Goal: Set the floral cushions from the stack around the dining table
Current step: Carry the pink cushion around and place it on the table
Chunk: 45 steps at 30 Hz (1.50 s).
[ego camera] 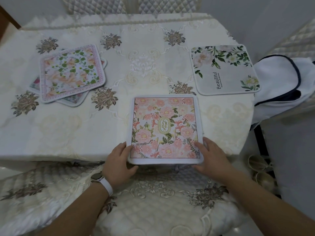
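Pink-flowered "GARDEN" cushion (165,128) flat on the near edge of the dining table (68,130), its near border hanging just past the edge. Gripped at both near corners: left hand (119,165) on the near-left corner, thumb on top, other fingers curled beneath and out of sight; right hand (212,160) on the near-right corner, fingers (207,143) close together along the side border, thumb hidden below. White band (106,184) on the left wrist.

Stack of floral cushions (71,74) at far left on the embroidered cream tablecloth (143,65), top one peach and green, skewed over others showing only at corners; exact count impossible to tell. "Beautiful" cushion (225,69), white with green leaves, flat at the far right edge, well apart from the stack. No containers visible on the table. White bag with dark trim (281,82) just beside the right edge, contents not visible. Quilted chair seat (153,206) below the hands.
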{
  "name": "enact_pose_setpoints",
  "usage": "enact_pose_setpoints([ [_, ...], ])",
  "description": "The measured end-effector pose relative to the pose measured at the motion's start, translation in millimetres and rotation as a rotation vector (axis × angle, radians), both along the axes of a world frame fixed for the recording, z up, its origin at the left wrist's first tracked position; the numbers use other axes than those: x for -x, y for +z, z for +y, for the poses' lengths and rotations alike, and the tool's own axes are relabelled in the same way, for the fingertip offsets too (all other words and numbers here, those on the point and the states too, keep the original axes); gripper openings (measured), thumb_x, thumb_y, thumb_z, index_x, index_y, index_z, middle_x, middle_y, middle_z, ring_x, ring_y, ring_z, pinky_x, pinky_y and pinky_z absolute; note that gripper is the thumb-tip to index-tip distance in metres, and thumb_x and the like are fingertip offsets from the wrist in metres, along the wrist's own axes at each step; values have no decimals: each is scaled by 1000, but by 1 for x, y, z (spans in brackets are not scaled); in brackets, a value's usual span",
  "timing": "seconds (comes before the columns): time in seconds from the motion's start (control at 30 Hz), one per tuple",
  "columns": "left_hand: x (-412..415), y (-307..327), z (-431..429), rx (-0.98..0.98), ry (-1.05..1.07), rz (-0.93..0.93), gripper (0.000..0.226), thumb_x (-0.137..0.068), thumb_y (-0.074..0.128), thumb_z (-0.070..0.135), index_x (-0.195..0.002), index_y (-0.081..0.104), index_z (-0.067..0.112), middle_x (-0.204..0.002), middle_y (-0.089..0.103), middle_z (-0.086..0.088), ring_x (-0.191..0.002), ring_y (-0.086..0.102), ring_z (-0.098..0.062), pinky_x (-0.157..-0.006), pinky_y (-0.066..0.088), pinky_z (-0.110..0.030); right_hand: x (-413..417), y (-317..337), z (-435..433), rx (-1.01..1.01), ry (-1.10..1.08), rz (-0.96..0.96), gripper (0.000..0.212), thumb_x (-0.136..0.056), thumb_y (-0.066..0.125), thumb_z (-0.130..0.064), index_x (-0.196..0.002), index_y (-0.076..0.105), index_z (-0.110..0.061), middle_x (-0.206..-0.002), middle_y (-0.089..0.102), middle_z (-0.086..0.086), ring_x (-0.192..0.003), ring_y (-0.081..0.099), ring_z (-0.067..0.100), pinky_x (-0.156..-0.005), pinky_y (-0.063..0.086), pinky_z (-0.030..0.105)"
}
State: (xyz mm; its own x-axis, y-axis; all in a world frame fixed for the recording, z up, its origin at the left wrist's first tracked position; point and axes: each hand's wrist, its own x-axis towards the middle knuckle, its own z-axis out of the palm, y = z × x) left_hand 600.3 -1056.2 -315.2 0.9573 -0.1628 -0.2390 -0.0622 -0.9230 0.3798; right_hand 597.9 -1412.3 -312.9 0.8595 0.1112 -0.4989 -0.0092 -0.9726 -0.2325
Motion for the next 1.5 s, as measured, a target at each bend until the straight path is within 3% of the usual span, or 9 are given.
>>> enact_pose_setpoints([
  [0.1, -2, -1, -2, -35, -26, -31, 78, -65, 83, 35, -133, 54, 11, -133, 55, -18, -123, 52, -36, -100, 45, -47, 1, -3, -4, -18, -22, -13, 92, -78, 64, -60, -153, 17, -32, -162, 3, 7, -149, 5, 26, -121, 11, 44],
  [0.33, -6, -6, -5, -106, -68, -50, 80, -67, 81, 42, -135, 52, 9, -135, 56, -18, -125, 51, -37, -103, 44, -49, 0, -11, -6, -39, -62, -123, 80, -81, 66, -50, -149, 32, -26, -158, 23, 10, -144, 21, 29, -117, 22, 45],
  [0.67, -6, -13, -2, -136, -69, -64, 76, -69, 80, 42, -132, 55, 9, -136, 55, -17, -125, 51, -37, -101, 45, -49, 2, -11, -3, -15, -53, -124, 77, -83, 64, -50, -149, 33, -26, -157, 22, 10, -144, 21, 30, -116, 22, 46],
  [0.93, -9, 8, -5, -187, -88, -4, 74, -74, 67, 56, -135, 51, 17, -136, 54, -9, -123, 50, -30, -100, 45, -41, -2, 9, 8, -15, -109, -13, 76, -84, 63, -42, -149, 28, -26, -158, 20, 10, -144, 22, 29, -116, 26, 45],
  [1.03, -9, 29, -5, -101, -51, -46, 65, -76, 58, 58, -128, 58, 20, -122, 64, -3, -107, 61, -25, -85, 53, -38, -9, 34, 12, -76, -200, 45, 68, -85, 64, -33, -146, 35, -20, -149, 34, 8, -133, 38, 27, -107, 39, 43],
  [1.13, -7, 50, 1, 21, -34, -246, 55, -78, 54, 52, -114, 69, 13, -107, 72, -5, -94, 66, -26, -75, 54, -36, -10, 60, 16, -148, -234, -44, 60, -90, 61, -31, -144, 40, -19, -147, 39, 5, -129, 44, 24, -103, 43, 40],
  [1.3, -3, 82, 9, 46, -25, -439, 49, -80, 52, 46, -106, 73, 9, -108, 72, -9, -101, 65, -26, -86, 52, -37, -9, 102, 40, -225, -92, -261, 47, -94, 56, -32, -139, 47, -19, -142, 48, 1, -128, 45, 19, -103, 38, 33],
  [1.5, 28, 112, 18, -85, -23, -279, 57, -76, 50, 51, -122, 65, 20, -128, 63, -9, -116, 57, -30, -91, 50, -46, -15, 130, 77, -191, 276, -365, 44, -93, 52, -31, -135, 53, -20, -140, 51, 1, -127, 46, 20, -104, 40, 35],
])
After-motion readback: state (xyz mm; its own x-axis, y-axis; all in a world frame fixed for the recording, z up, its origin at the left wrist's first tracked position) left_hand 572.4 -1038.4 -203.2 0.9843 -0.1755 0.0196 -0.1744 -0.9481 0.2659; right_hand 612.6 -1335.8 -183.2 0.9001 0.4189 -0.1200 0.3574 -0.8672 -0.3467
